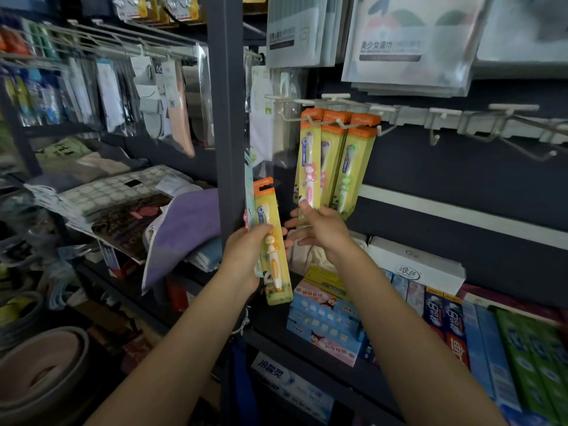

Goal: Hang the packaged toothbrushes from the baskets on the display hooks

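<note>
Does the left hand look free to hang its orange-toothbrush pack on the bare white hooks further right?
Probably not directly. The left hand holds the yellow pack with the orange toothbrush low and left; the right hand and hanging yellow packs lie between it and the bare white hooks.

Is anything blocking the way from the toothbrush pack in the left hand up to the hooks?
Nothing visible blocks the orange pack from the hooks; hung packs occupy them, steadied by the right hand.
</note>
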### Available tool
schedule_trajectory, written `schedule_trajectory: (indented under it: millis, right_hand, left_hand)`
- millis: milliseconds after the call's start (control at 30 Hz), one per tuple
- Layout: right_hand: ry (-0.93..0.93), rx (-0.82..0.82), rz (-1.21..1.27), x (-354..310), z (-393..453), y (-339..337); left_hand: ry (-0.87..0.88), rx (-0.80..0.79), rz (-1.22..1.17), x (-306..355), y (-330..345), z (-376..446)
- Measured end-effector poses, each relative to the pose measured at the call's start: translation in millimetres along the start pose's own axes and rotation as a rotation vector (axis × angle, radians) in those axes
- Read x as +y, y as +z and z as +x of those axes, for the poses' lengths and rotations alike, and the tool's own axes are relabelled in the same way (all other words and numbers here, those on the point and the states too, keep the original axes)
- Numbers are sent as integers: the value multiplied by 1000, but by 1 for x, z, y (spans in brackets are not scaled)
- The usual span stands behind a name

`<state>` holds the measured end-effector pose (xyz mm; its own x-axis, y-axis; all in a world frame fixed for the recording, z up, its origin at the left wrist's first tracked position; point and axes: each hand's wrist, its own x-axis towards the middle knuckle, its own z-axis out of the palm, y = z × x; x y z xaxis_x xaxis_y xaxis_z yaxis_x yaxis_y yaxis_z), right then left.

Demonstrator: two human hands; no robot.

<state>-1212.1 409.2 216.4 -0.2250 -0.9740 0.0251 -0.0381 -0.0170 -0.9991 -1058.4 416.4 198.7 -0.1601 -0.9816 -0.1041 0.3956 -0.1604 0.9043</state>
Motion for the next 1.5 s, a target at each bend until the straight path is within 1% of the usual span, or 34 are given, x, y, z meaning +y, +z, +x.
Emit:
schedule_trajectory:
  millis: [133, 267, 367, 467, 567, 667, 733, 833, 933, 1033, 1167, 1333, 1500]
  right_hand:
    - [77, -18, 80, 5, 7, 3]
    - [149, -43, 70, 13, -3, 1]
    - [200, -32, 87, 23, -12, -4]
    - [152, -8, 89, 27, -23, -9]
    - [78, -74, 52, 21, -42, -12]
    - [25, -174, -93, 15, -60, -14]
    - [-20, -175, -168, 12, -67, -16]
    - [-101, -92, -192, 8, -75, -17]
    - [-127, -14, -59, 3, -79, -21]
    - [-214, 65, -40, -6, -76, -24]
    - [-279, 194, -22, -17, -71, -27]
    - [-301, 301, -59, -16, -68, -35]
    - [-345, 334, -177, -24, -57, -39]
  left_hand:
    - [-10, -5, 0, -1, 0, 0]
    - [-11, -27, 21, 0, -3, -2]
    - [-20, -32, 63, -2, -7, -3]
    - [-29, -38, 92, -4, -8, -4]
    - [-10, -78, 92, -3, -2, -5]
    - [17, -132, 72, 0, 3, -5]
    - [37, -171, 70, 1, 7, -5]
    - [58, -209, 100, 2, 13, -6]
    - [37, -148, 159, 4, 14, -6]
    - [11, -134, 124, 7, 13, -4]
    - [-16, -194, 36, 12, 13, -5]
    - [-48, -289, 24, 15, 17, -8]
    - [-64, -283, 86, 9, 20, -10]
